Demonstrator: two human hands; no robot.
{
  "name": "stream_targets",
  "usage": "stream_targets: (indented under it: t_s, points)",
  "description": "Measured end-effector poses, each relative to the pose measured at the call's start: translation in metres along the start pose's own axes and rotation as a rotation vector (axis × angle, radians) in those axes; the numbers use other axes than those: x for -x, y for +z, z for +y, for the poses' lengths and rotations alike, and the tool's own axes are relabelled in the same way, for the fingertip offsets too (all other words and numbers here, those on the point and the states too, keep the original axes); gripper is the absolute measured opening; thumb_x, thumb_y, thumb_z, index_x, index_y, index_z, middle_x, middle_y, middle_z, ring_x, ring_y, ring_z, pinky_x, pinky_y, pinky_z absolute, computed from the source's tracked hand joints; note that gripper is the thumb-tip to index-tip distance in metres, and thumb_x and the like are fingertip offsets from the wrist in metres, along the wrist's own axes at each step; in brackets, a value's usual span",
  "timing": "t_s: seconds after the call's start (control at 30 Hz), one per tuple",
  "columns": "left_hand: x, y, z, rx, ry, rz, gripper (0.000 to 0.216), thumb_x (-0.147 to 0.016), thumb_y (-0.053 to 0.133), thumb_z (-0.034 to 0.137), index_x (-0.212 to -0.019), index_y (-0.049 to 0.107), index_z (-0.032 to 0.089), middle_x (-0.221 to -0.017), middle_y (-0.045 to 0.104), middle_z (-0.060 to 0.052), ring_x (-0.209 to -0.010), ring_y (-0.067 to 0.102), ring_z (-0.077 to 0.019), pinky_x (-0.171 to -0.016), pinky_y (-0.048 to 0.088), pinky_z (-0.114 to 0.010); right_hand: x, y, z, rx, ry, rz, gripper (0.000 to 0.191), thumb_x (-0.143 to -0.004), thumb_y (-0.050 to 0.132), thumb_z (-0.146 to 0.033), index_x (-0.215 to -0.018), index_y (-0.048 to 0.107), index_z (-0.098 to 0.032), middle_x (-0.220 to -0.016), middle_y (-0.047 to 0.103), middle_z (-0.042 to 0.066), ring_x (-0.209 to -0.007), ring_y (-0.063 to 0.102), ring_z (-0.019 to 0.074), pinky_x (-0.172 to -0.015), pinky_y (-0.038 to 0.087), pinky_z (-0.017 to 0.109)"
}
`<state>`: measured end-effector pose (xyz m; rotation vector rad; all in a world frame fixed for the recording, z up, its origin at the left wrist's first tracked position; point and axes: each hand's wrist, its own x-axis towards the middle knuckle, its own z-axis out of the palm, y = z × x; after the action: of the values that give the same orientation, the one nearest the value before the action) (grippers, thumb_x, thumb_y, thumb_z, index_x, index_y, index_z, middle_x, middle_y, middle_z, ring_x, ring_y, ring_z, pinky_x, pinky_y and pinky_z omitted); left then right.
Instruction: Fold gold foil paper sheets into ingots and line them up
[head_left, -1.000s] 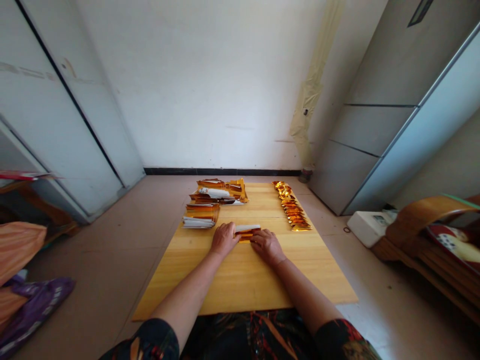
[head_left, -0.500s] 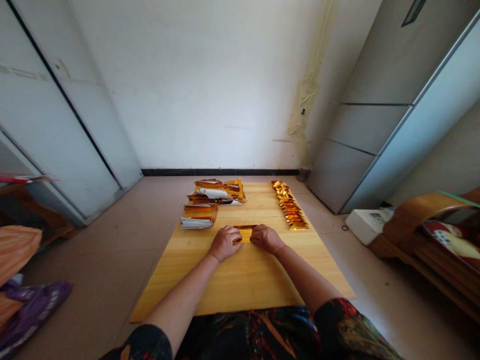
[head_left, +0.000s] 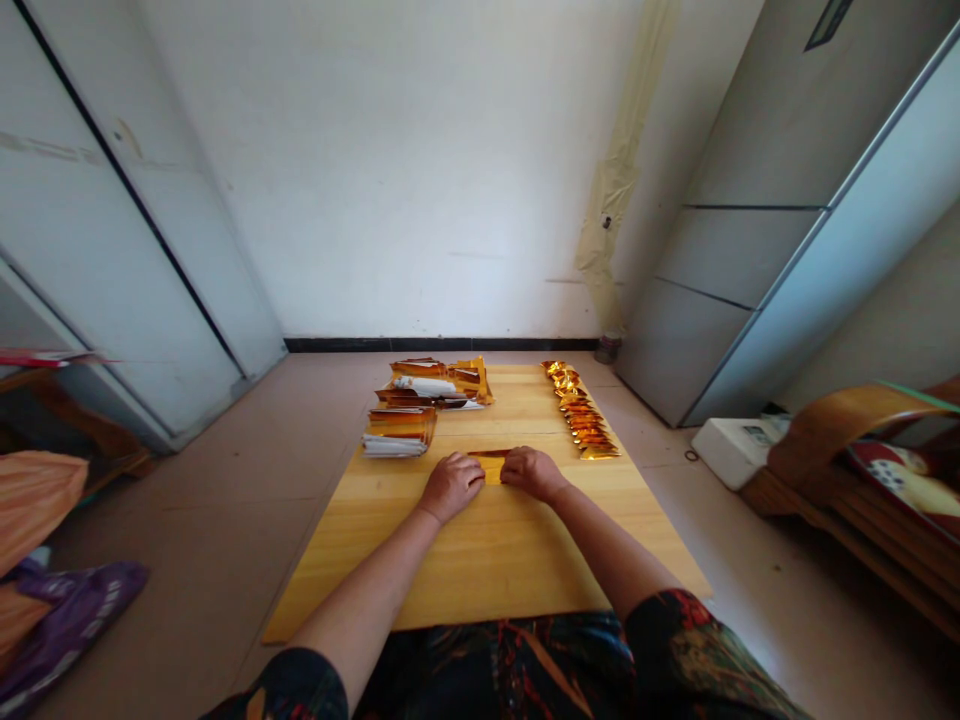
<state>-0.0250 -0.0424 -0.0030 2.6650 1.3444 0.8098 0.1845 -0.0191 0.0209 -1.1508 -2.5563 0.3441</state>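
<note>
Between my two hands, a sheet of gold foil (head_left: 493,468) lies on the wooden board (head_left: 480,560), a darker strip along its far edge. My left hand (head_left: 454,486) has its fingers curled onto the foil's left end. On the right end, my right hand (head_left: 534,474) presses with bent fingers. Both hands cover much of the foil, so its full shape is hidden. A stack of gold and white foil sheets (head_left: 401,430) sits just beyond my left hand. A row of folded gold foil pieces (head_left: 586,420) runs along the board's right side.
More gold foil sheets (head_left: 469,375) with a white roll-like thing (head_left: 424,386) lie at the board's far left. A grey refrigerator (head_left: 720,250) stands at right, near a white box (head_left: 735,452) and a wooden seat (head_left: 847,470). A purple bag (head_left: 82,610) is at left.
My left fingers have closed further over the foil's left part, and less of the foil shows. My right hand has barely moved. The piles look the same.
</note>
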Motion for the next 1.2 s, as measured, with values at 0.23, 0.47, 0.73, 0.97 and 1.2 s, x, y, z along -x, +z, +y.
stream_targets:
  t_s: [0.23, 0.47, 0.73, 0.97, 1.2]
  points:
    - [0.001, 0.001, -0.003, 0.024, -0.028, 0.019, 0.008, -0.074, 0.066, 0.021, -0.080, 0.070, 0.020, -0.088, 0.071, -0.003, -0.083, 0.059, -0.0181, -0.077, 0.045, -0.031, -0.005, -0.010, 0.003, 0.012, -0.042, -0.142, 0.014, -0.078, 0.061, -0.017, -0.081, 0.073, -0.022, -0.091, 0.070, 0.002, -0.085, 0.062, 0.0139, -0.074, 0.044, 0.021]
    - [0.000, 0.000, 0.000, 0.015, -0.045, 0.007, 0.013, -0.074, 0.065, 0.023, -0.086, 0.069, 0.021, -0.087, 0.070, -0.003, -0.084, 0.058, -0.0183, -0.077, 0.045, -0.031, -0.007, -0.009, -0.006, 0.149, 0.006, -0.132, 0.019, -0.083, 0.055, -0.017, -0.084, 0.073, -0.022, -0.092, 0.069, 0.003, -0.089, 0.061, 0.0144, -0.073, 0.042, 0.021]
    - [0.002, 0.000, 0.003, -0.007, -0.028, 0.023, 0.014, -0.081, 0.056, 0.018, -0.082, 0.069, 0.020, -0.087, 0.069, -0.004, -0.086, 0.059, -0.0174, -0.082, 0.045, -0.031, 0.000, -0.007, -0.006, 0.061, 0.024, -0.062, 0.013, -0.080, 0.060, -0.021, -0.084, 0.072, -0.021, -0.090, 0.069, 0.003, -0.087, 0.060, 0.0147, -0.077, 0.042, 0.022]
    - [0.001, 0.002, 0.000, 0.024, -0.102, 0.076, 0.017, -0.083, 0.055, 0.020, -0.075, 0.070, 0.019, -0.085, 0.067, -0.005, -0.085, 0.056, -0.0172, -0.080, 0.045, -0.029, 0.010, 0.005, -0.008, 0.007, 0.092, 0.110, 0.016, -0.085, 0.055, -0.020, -0.081, 0.070, -0.019, -0.087, 0.066, 0.005, -0.086, 0.058, 0.0144, -0.080, 0.040, 0.024]
    - [-0.005, 0.006, -0.008, 0.128, -0.246, 0.080, 0.019, -0.082, 0.055, 0.022, -0.071, 0.070, 0.018, -0.080, 0.065, -0.005, -0.082, 0.056, -0.0164, -0.078, 0.043, -0.028, 0.006, 0.003, -0.011, 0.026, 0.376, 0.080, 0.026, -0.090, 0.049, -0.030, -0.079, 0.069, -0.018, -0.087, 0.066, 0.004, -0.081, 0.058, 0.0124, -0.072, 0.039, 0.020]
